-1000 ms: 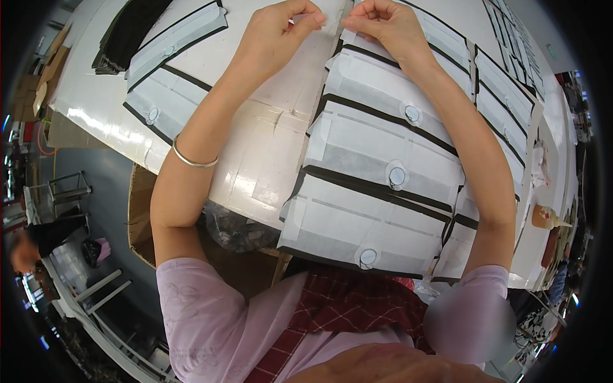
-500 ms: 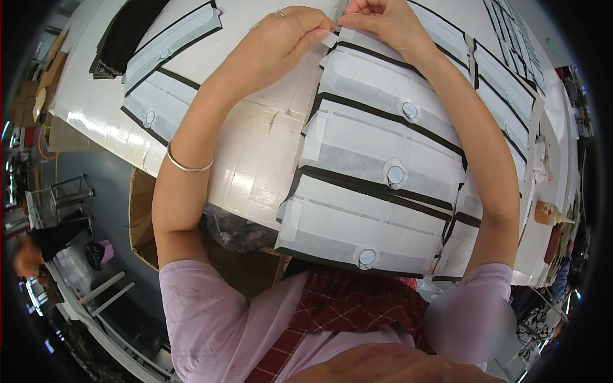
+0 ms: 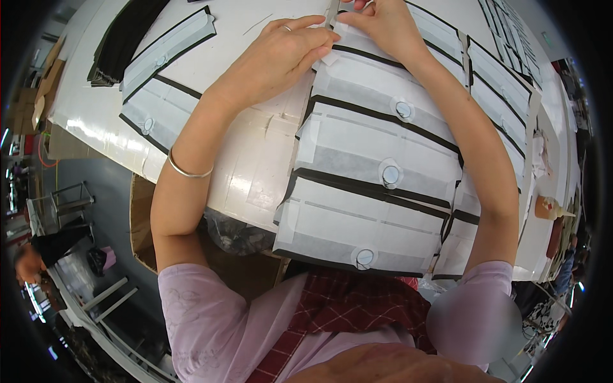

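**Ana:** What were the hands doing?

**Ben:** Both hands were up at twelve o'clock, at the far end of a row of white cloth pieces [image 3: 377, 166] with black edges. The left hand [image 3: 281, 54] lay flat on the desk [image 3: 255, 172], its fingers curled and pressing the edge of the top piece [image 3: 383, 83]. The right hand [image 3: 386, 25] was just beside it, at about one o'clock, its grip closed in a pinch on a thin grey strip [image 3: 332, 11] at the top of that piece.

**Ana:** Where was the top piece?

**Ben:** It lay on the white desk, at the far end of the row, touching the next piece below it. Each piece had a small round snap [image 3: 390, 173] in the middle.

**Ana:** Which step was it, do you think?

**Ben:** I think the hands were lining up that top piece, or fixing the strip on it. The pieces nearer the body looked done and tidy.

**Ana:** What did the next move need?

**Ben:** I guess a gentle, steady pull, with the left hand holding the cloth down so the row didn't slide.

**Ana:** Anything else there?

**Ben:** More pieces [image 3: 163, 54] lay at ten o'clock, next to a dark cloth [image 3: 124, 38]. A silver bangle [image 3: 185, 171] sat on the left wrist.
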The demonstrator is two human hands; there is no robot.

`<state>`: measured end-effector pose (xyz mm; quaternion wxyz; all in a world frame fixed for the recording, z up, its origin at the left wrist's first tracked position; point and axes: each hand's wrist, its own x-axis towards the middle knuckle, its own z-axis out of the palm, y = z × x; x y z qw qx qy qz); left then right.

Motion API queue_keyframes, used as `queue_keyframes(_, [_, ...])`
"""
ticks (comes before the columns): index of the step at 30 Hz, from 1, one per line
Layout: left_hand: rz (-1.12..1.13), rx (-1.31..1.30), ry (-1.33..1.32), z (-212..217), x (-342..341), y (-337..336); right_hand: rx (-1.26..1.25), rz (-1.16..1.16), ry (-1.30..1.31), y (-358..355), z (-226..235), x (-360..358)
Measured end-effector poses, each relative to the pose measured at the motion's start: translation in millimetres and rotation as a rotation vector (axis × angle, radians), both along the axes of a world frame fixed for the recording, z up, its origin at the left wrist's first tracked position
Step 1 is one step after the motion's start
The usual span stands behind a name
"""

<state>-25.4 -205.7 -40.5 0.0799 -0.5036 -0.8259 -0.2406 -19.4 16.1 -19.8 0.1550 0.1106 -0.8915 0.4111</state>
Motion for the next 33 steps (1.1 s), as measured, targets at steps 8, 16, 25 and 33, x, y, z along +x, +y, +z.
queue_keyframes(8, [0.017,0.010,-0.017,4,6,2,0.549,0.317,0.376,29,-3,4])
queue_keyframes(16, [0.025,-0.014,-0.127,11,12,7,0.811,0.266,0.451,34,-22,8])
queue_keyframes(25, [0.288,0.474,-0.788,-18,-19,-3,-0.275,0.272,-0.033,17,-12,13])
queue_keyframes(33, [0.206,0.782,-0.811,-14,-1,6,-0.800,0.230,-0.289,-23,-7,37])
